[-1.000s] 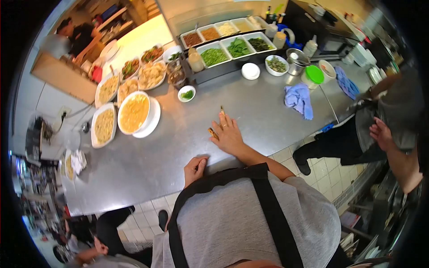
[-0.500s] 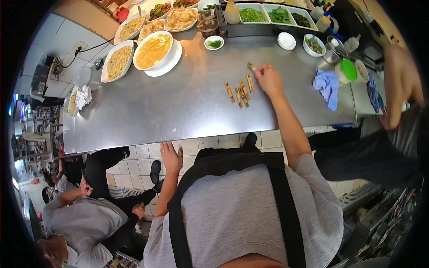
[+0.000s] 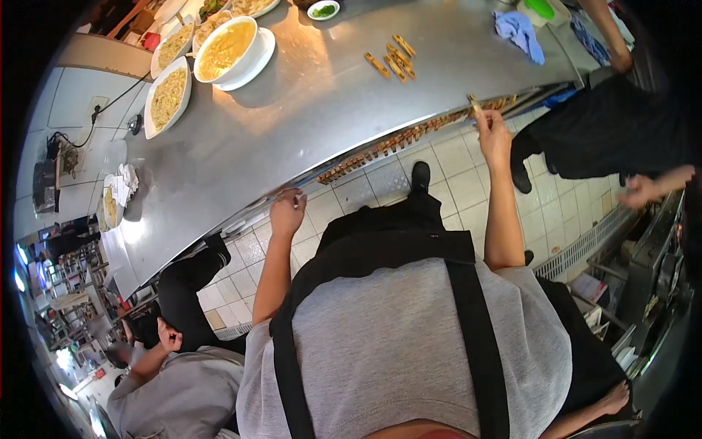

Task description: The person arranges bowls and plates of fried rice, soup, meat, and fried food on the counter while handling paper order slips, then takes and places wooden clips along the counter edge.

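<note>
My right hand [image 3: 495,135] pinches a wooden clothespin [image 3: 475,104] just off the front edge of the steel table. Beside it, a row of similar clothespins [image 3: 409,135] runs along the side under the tabletop. Several loose clothespins [image 3: 398,61] lie in a small group on the tabletop, up and left of that hand. My left hand [image 3: 287,212] is at the table's front edge with its fingers curled; whether anything is inside them is hidden.
On the steel table [image 3: 292,110] stand a bowl of yellow soup [image 3: 228,51], a plate of fried rice [image 3: 168,97], a small dish of greens [image 3: 322,10] and a blue cloth [image 3: 519,35]. One co-worker [image 3: 175,388] is at lower left; another person's dark clothing [image 3: 607,132] is at right.
My right hand has come from the tabletop group toward the front edge with a clothespin. My left hand has curled its fingers. The view has tilted down, showing the clothespin row.
</note>
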The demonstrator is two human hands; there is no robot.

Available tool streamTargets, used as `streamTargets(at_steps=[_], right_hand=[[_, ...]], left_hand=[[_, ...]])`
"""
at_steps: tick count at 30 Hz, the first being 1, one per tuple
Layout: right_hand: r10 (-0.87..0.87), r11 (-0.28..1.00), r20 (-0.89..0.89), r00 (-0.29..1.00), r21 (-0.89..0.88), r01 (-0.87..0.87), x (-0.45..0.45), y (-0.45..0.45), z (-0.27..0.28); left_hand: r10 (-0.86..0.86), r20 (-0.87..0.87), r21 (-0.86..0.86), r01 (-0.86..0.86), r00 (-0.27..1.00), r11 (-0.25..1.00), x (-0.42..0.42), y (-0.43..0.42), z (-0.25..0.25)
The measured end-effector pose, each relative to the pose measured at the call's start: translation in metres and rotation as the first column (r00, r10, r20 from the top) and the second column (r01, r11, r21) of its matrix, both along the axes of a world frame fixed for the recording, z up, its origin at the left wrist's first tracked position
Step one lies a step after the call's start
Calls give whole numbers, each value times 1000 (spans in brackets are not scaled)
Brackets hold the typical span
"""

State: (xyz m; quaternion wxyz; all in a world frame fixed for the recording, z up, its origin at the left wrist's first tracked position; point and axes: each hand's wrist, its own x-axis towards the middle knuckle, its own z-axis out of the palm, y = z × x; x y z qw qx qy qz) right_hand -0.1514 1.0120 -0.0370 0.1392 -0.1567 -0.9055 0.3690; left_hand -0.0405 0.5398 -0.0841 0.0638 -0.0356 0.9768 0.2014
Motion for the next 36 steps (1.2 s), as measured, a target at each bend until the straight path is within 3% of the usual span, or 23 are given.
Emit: streamTargets(at_steps=[1, 3, 5, 8, 13, 20, 36], right_hand=[[5, 964, 87, 996, -266, 19, 17, -6, -12], [94, 741, 139, 986, -671, 24, 49, -19, -47], [134, 468, 168, 977, -879, 87, 79, -41, -65], [220, 352, 298, 929, -912, 209, 106, -80, -56], [437, 285, 238, 868, -951, 117, 116, -127, -64], [477, 395, 120, 871, -914, -90, 107, -158, -52], [531, 384, 196, 824, -923, -27, 117, -172, -47]], left_hand=[[-16, 13, -14, 16, 1000, 1000, 2, 10, 5], [-36, -24, -28, 35, 999, 999, 7, 26, 12], [-33, -9, -11, 32, 999, 999, 5, 31, 16], [-41, 14, 14, 41, 999, 999, 5, 32, 23], [-64, -24, 14, 64, 998, 998, 9, 29, 36], [-95, -83, 41, 98, 992, 994, 15, 27, 37], [-155, -155, 13, 159, 976, 987, 22, 18, 35]])
